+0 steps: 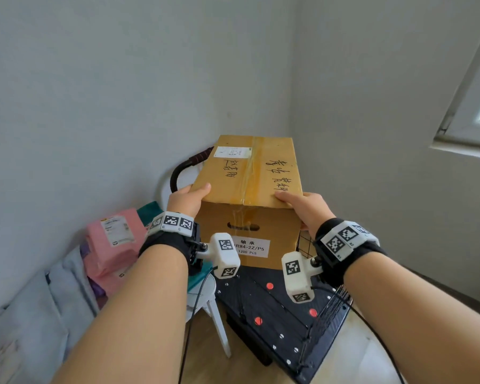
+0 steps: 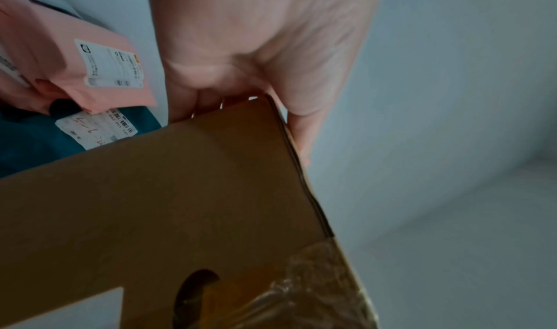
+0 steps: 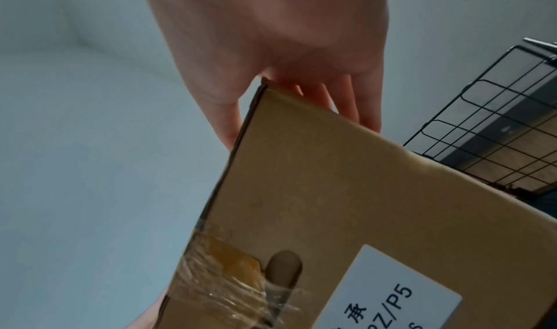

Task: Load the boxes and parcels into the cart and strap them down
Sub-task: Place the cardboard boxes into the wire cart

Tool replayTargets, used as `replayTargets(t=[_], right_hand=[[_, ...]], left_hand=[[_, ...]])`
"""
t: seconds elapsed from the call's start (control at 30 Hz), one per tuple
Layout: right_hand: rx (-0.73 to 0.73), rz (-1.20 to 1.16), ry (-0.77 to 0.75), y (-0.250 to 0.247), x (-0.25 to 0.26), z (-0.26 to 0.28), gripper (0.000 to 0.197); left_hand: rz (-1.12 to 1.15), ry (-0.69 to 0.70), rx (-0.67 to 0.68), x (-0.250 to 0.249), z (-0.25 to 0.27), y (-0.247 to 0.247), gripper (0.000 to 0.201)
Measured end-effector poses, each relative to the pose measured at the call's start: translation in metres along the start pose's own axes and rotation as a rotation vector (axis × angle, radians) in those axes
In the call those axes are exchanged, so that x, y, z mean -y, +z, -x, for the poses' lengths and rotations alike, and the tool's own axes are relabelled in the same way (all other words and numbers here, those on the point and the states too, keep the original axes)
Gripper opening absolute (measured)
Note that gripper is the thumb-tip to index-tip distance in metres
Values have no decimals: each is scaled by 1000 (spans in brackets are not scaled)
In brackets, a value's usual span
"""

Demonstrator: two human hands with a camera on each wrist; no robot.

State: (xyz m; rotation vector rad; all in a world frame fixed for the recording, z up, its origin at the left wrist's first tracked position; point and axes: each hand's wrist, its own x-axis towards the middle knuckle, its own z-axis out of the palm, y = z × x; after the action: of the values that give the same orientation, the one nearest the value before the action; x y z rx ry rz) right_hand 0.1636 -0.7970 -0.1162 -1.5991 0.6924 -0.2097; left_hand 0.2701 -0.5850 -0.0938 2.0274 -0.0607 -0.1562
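We grip the cardboard box (image 1: pixel 247 200) at its near top corners: left hand (image 1: pixel 186 200) and right hand (image 1: pixel 305 209), fingers clamped over the edges. The box stands on the cart (image 1: pixel 277 322); pink parcels (image 1: pixel 114 242) lie near its left edge.

The cardboard box (image 1: pixel 247 200) fills the space ahead of me, and my left hand (image 1: pixel 187 200) and right hand (image 1: pixel 306 209) clasp its near top corners. Left of it, the pink parcels (image 1: pixel 114 245) and a white plastic chair (image 1: pixel 205 295) crowd the wall. The cart's wire mesh side (image 3: pixel 494 129) stands close against the box's right face. Below my wrists the black cart deck (image 1: pixel 277 325) lies open.
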Motion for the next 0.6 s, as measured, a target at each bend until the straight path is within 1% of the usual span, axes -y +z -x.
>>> replayTargets(t=[0.13,0.27,0.37,0.47,0.6], right_hand=[[-65,5,61,18,-6,-27,43],[-128,-14,131,42,-13,-56,43],[-187,-38,188,60,-19,-75,42],[-247,-45,230,73,-26,-87,43],[-304,-63,262,80,-36,-102,41]], left_hand=[[-60,-22,90,11,-50,10,48],[-126,-12,172,19,-103,13,46],[-203,-5,270,26,-141,16,51],[-262,8,349,34,-168,23,52],[-284,16,425,43,-195,36,51]])
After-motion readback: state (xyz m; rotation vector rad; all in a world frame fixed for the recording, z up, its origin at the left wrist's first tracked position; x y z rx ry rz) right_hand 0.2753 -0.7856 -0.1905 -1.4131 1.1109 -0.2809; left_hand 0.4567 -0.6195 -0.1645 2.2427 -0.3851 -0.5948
